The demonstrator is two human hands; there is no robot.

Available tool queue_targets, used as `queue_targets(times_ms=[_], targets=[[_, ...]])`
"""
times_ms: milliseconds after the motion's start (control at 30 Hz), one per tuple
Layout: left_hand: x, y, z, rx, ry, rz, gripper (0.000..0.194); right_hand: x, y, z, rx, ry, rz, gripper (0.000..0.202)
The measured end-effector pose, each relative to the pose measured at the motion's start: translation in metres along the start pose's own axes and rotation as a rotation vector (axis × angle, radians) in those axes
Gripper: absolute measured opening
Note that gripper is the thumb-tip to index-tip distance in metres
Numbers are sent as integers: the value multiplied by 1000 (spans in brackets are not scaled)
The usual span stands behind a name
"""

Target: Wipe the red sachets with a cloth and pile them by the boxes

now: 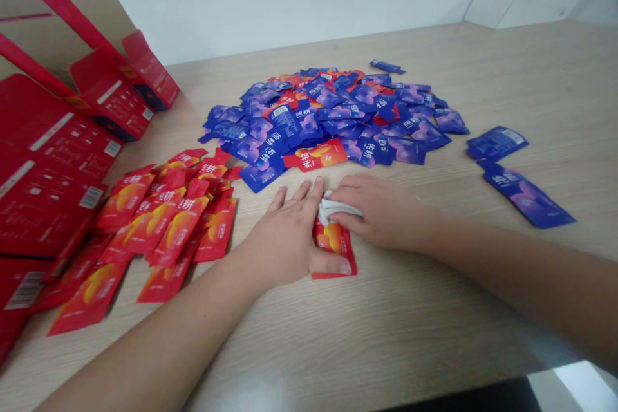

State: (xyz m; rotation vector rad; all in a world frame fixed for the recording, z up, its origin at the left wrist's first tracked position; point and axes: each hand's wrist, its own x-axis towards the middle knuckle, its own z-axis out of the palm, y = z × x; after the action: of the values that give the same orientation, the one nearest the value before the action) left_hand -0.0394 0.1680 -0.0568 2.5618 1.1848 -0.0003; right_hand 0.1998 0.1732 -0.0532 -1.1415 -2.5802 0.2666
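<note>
Red sachet (337,238) seems mid-wipe, left hand (286,238) splayed, right hand (371,207) clamping white cloth (332,207); grouped red packets (161,212) look done, mixed pile (309,122) remains

Soft light; the table (270,376) shines faintly nearer than the left hand (286,241); a distant white box (524,5) looks blurred.

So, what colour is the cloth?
White; the cloth shows in the head view, in the right hand.

Boxes (62,138) stand left of the sachet pile (333,113).
</note>
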Motion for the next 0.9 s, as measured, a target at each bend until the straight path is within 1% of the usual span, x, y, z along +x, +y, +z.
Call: queue_targets(times_ms=[67, 100, 133, 167, 200, 233, 267, 300, 333, 367, 400, 433, 467, 500, 567, 600, 633, 667, 700, 767, 800, 833, 900], targets=[[-1, 1, 0, 19, 12, -14, 153, 5, 10, 3, -56, 25, 54, 31], [-3, 3, -1, 30, 38, -24, 153, 6, 14, 3, -69, 39, 84, 32], [-5, 5, -2, 42, 82, -30, 150, 7, 17, 4, -70, 52, 108, 32], [-7, 8, -5, 55, 136, -25, 140, 7, 19, 5, -61, 67, 126, 32], [-10, 12, -7, 72, 189, -14, 122, 7, 20, 5, -45, 89, 141, 31], [-13, 15, -10, 88, 229, 1, 99, 6, 21, 5, -26, 112, 152, 30], [-16, 19, -12, 98, 251, 21, 76, 5, 21, 5, -2, 138, 157, 28], [-19, 21, -14, 98, 253, 43, 56, 3, 21, 4, 23, 169, 162, 27], [-20, 23, -15, 83, 238, 71, 44, 1, 21, 3, 51, 204, 166, 26], [-21, 23, -15, 52, 214, 103, 39, -1, 21, 2, 82, 236, 158, 24], [-21, 21, -15, 10, 193, 136, 40, -3, 21, 1, 118, 259, 132, 22], [-20, 18, -13, -38, 176, 168, 47, -5, 21, 0, 157, 277, 88, 20], [-19, 14, -11, -82, 164, 190, 61, -7, 21, -1, 197, 289, 31, 18], [-18, 10, -9, -119, 158, 200, 81, -10, 21, -2, 234, 290, -35, 18], [-17, 2, -5, -159, 156, 209, 127, -13, 19, -5, 296, 272, -159, 20], [-17, -1, -4, -158, 153, 216, 144, -15, 16, -6, 320, 254, -203, 21], [-17, -3, -3, -149, 149, 226, 156, -16, 13, -7, 339, 212, -231, 21], [-18, -4, -3, -138, 145, 231, 161, -16, 8, -8, 353, 148, -255, 21], [-18, -4, -3, -132, 139, 234, 163, -17, 3, -9, 358, 75, -276, 19], [-19, -1, -4, -137, 130, 227, 162, -17, -7, -10, 339, -55, -294, 14], [-19, 1, -4, -142, 130, 220, 161, -16, -12, -10, 320, -97, -293, 11], [-20, 2, -5, -144, 132, 216, 161, -16, -15, -10, 300, -115, -283, 9], [-20, 5, -5, -139, 140, 212, 161, -16, -18, -9, 264, -94, -229, 6]])
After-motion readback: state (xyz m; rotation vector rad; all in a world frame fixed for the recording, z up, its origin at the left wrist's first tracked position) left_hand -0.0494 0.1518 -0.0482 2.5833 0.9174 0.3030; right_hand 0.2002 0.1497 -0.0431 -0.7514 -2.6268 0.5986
